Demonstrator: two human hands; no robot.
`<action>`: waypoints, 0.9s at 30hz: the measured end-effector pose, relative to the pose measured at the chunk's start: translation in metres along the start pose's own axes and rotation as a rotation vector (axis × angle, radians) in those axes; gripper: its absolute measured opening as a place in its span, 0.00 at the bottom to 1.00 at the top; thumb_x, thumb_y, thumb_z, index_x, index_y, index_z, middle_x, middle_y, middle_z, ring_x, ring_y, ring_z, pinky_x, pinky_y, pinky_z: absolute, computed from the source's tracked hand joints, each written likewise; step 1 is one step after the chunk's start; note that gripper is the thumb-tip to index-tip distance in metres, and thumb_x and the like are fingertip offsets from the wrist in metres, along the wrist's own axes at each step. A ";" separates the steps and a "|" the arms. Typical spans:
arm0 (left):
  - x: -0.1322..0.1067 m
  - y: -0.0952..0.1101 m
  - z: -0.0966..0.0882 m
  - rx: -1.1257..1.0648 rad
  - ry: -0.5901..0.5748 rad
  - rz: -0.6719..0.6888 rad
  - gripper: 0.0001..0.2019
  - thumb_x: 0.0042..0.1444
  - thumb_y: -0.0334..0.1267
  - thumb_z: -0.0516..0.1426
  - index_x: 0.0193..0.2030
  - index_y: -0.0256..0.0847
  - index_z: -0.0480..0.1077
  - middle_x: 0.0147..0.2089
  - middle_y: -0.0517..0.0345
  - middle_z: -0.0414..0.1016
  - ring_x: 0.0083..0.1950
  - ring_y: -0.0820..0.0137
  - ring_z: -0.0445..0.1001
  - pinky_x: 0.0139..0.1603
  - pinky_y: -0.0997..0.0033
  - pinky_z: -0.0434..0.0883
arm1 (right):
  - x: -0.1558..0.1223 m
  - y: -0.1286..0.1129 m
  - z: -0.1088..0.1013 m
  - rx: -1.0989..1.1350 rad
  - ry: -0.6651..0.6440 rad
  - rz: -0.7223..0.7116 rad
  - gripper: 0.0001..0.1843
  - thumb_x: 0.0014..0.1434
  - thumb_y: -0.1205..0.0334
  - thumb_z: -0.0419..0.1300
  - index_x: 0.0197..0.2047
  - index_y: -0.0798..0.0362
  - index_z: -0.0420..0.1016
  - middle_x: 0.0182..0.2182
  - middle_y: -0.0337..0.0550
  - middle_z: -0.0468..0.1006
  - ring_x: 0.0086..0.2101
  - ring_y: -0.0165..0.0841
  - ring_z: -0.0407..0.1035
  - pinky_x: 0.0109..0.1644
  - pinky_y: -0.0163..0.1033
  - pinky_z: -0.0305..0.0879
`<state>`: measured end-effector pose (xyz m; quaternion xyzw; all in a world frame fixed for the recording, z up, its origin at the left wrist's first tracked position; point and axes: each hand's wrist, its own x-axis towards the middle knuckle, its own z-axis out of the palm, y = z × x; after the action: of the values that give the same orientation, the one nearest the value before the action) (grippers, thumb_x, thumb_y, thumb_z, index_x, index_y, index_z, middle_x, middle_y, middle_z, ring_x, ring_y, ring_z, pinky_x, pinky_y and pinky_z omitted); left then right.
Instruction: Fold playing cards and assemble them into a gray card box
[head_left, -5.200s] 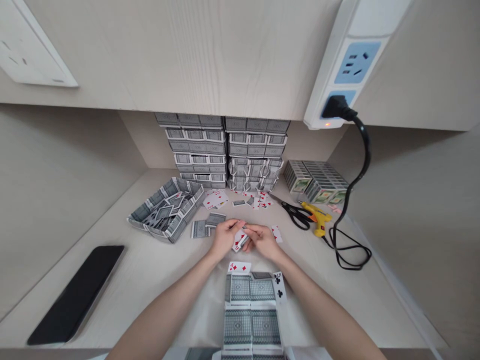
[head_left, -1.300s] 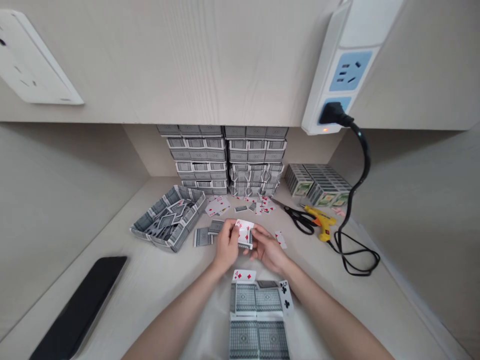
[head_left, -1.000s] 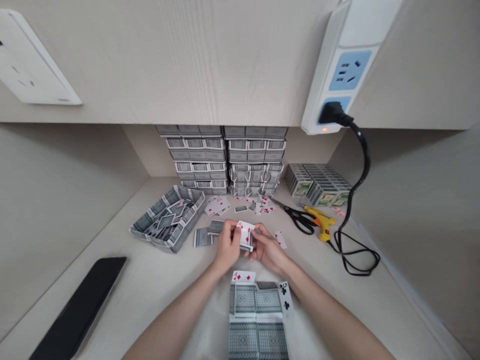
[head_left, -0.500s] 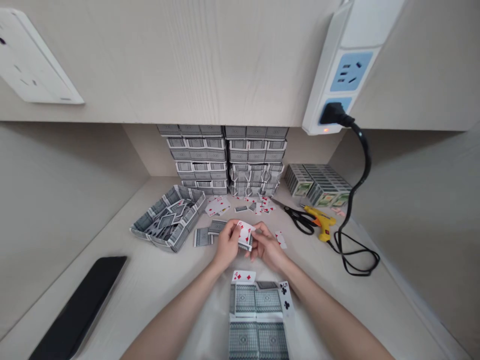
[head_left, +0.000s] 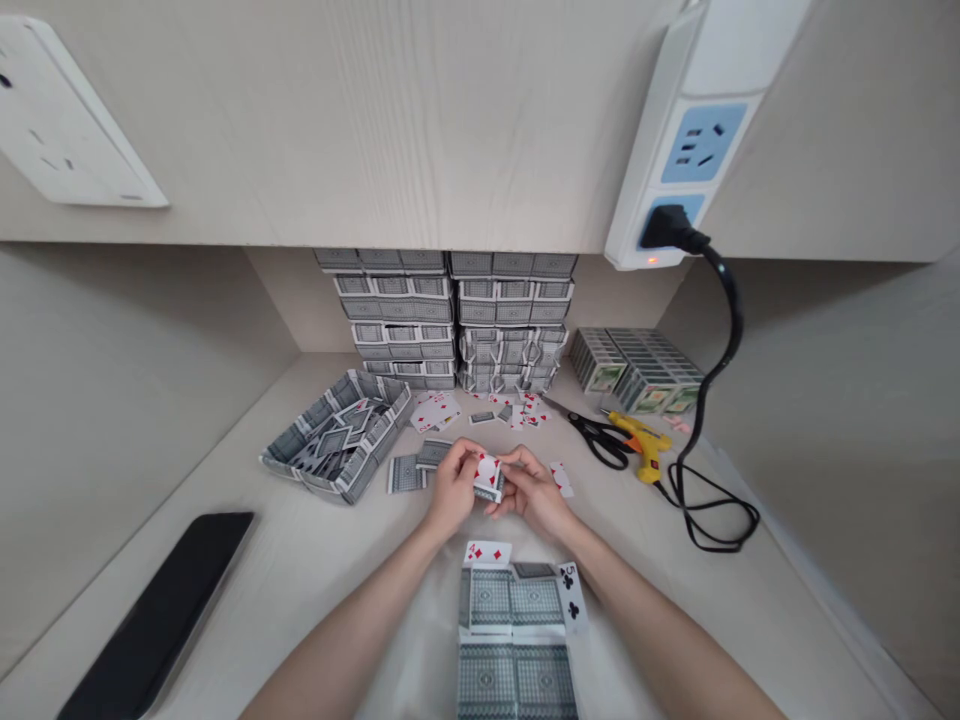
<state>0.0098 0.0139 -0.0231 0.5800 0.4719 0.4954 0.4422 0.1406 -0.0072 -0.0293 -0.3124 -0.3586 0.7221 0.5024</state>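
Observation:
Between my two hands is a playing card (head_left: pixel 488 472) with red diamonds, its lower edge folded so that a strip of the patterned back shows. My left hand (head_left: pixel 454 484) pinches its left side with the thumb on the face. On the other side, my right hand (head_left: pixel 534 492) grips the right edge, fingers curled beneath. Nearer to me lies a panel of joined playing cards (head_left: pixel 514 640), backs up. A four of diamonds (head_left: pixel 487 553) sticks out at its far left edge and a five of clubs (head_left: pixel 572 598) at its right.
A card-built tray (head_left: pixel 341 490) of loose cards stands left, with a black flat case (head_left: pixel 161 610) nearer. Scissors (head_left: pixel 600 438) and a yellow glue gun (head_left: pixel 646 445) with a looped cord lie right. Stacked card boxes (head_left: pixel 514 300) and card decks (head_left: pixel 637 365) stand behind.
The card's top edge has tipped down slightly, and more of the folded patterned strip shows. My right fingers have shifted a little left. The rest looks the same.

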 end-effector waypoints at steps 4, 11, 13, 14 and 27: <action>0.000 0.001 -0.002 0.017 0.017 0.029 0.06 0.50 0.35 0.47 0.29 0.40 0.64 0.24 0.63 0.65 0.26 0.74 0.63 0.28 0.77 0.61 | -0.002 -0.002 0.001 0.000 -0.018 0.008 0.12 0.53 0.59 0.57 0.37 0.51 0.58 0.22 0.34 0.73 0.20 0.30 0.71 0.24 0.37 0.71; 0.001 0.004 -0.006 0.032 0.047 0.056 0.06 0.50 0.35 0.48 0.30 0.40 0.64 0.25 0.63 0.65 0.26 0.74 0.64 0.27 0.77 0.62 | -0.003 -0.010 0.000 0.172 -0.160 0.130 0.12 0.56 0.57 0.50 0.44 0.51 0.58 0.32 0.41 0.75 0.28 0.34 0.73 0.31 0.43 0.71; -0.001 0.005 -0.005 0.038 0.003 0.049 0.06 0.50 0.35 0.48 0.30 0.40 0.65 0.24 0.63 0.65 0.25 0.75 0.63 0.26 0.77 0.62 | -0.001 -0.009 -0.002 0.195 -0.171 0.233 0.17 0.59 0.50 0.45 0.42 0.55 0.60 0.30 0.44 0.75 0.26 0.33 0.72 0.28 0.40 0.70; -0.003 0.006 -0.004 0.034 -0.027 0.039 0.06 0.51 0.36 0.48 0.30 0.40 0.65 0.24 0.63 0.65 0.24 0.76 0.63 0.24 0.78 0.62 | 0.000 -0.008 -0.003 0.190 -0.186 0.293 0.20 0.59 0.48 0.43 0.41 0.57 0.61 0.29 0.46 0.75 0.25 0.33 0.72 0.26 0.38 0.69; -0.008 0.004 -0.002 -0.054 -0.168 -0.034 0.06 0.52 0.38 0.48 0.30 0.40 0.63 0.19 0.67 0.59 0.15 0.78 0.59 0.13 0.79 0.58 | 0.000 -0.005 -0.006 -0.013 -0.180 0.216 0.19 0.56 0.51 0.53 0.35 0.62 0.67 0.22 0.46 0.75 0.18 0.29 0.70 0.19 0.29 0.63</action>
<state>0.0081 0.0052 -0.0201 0.5995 0.4292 0.4500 0.5040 0.1483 -0.0052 -0.0286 -0.2863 -0.3712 0.7947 0.3856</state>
